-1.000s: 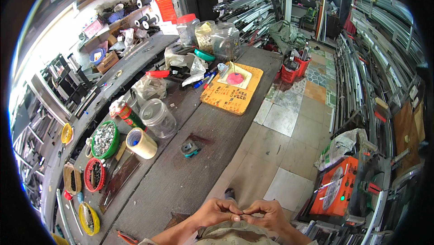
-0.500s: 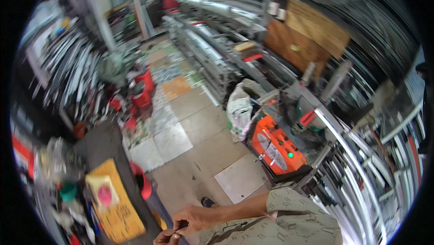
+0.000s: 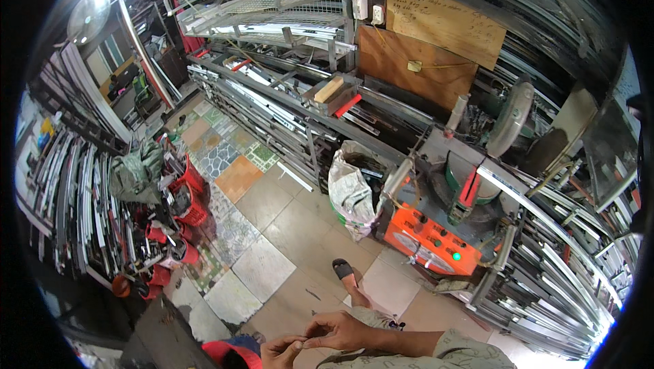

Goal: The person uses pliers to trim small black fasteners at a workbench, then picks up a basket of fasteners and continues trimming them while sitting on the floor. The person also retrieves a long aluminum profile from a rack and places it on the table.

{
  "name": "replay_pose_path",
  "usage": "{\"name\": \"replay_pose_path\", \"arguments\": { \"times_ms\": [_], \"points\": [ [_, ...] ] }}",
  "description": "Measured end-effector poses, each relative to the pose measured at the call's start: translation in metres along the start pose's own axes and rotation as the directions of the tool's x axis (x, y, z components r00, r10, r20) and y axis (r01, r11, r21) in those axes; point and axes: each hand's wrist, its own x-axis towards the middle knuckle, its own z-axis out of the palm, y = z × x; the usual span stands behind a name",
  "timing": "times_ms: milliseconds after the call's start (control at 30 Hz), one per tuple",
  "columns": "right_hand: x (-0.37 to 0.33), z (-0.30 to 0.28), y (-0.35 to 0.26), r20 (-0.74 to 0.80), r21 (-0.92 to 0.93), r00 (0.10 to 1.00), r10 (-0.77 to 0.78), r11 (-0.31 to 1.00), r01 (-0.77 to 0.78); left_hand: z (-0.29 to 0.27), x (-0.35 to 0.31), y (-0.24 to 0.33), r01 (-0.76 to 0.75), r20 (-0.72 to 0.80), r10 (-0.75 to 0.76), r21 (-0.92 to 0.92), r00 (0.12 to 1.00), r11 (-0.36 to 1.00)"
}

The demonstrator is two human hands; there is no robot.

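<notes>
Both of my hands meet at the lower middle of the head view, their fingertips close together. My left hand (image 3: 278, 353) is closed, thumb against the fingers. My right hand (image 3: 338, 331) is closed in a pinch beside it, with its forearm coming in from the right out of a patterned sleeve (image 3: 470, 352). Whatever is between the fingertips is too small or hidden to name. Beyond the right hand stands a cutting machine with an orange control panel (image 3: 429, 243) and a lit green lamp. One of my feet, in a dark sandal (image 3: 342, 268), is on the tiled floor.
A white sack (image 3: 353, 192) stands beside the machine. Long racks of metal profiles (image 3: 272, 107) run along the back. Red baskets (image 3: 191, 192) with offcuts stand at the left, near upright metal strips (image 3: 78, 199). A dark bench (image 3: 160, 335) is at lower left.
My view has turned right and up, so the bench with the yellow sheet has mostly left the picture. The machine shows more fully. My hands stay together, now further right.
</notes>
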Motion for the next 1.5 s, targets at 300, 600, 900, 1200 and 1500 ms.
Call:
{"name": "replay_pose_path", "arguments": {
  "times_ms": [300,600,900,1200,1500],
  "points": [
    [0.214,-0.194,0.022,-0.450,-0.336,0.892,0.039,0.918,-0.210,-0.130,0.236,-0.132,0.179,-0.365,-0.039,0.359,0.930,0.916],
    [0.519,-0.492,-0.029,-0.532,-0.844,0.765,-0.363,0.154,-0.514,-0.224,0.292,-0.197,0.479,-0.494,-0.643,-0.429,0.585,0.766],
    [0.677,-0.622,0.015,-0.745,-0.634,0.660,-0.091,-0.210,-0.744,-0.292,0.527,-0.115,0.386,-0.516,-0.592,-0.457,0.619,0.801],
    [0.693,-0.620,0.019,-0.789,-0.591,0.599,-0.136,-0.099,-0.801,-0.410,0.707,-0.025,0.403,-0.495,-0.514,-0.321,0.700,0.857],
    [0.816,-0.626,0.005,-0.790,-0.606,0.599,-0.129,0.017,-0.795,-0.486,0.868,0.027,0.419,-0.475,-0.412,-0.097,0.778,0.903]
  ]
}}
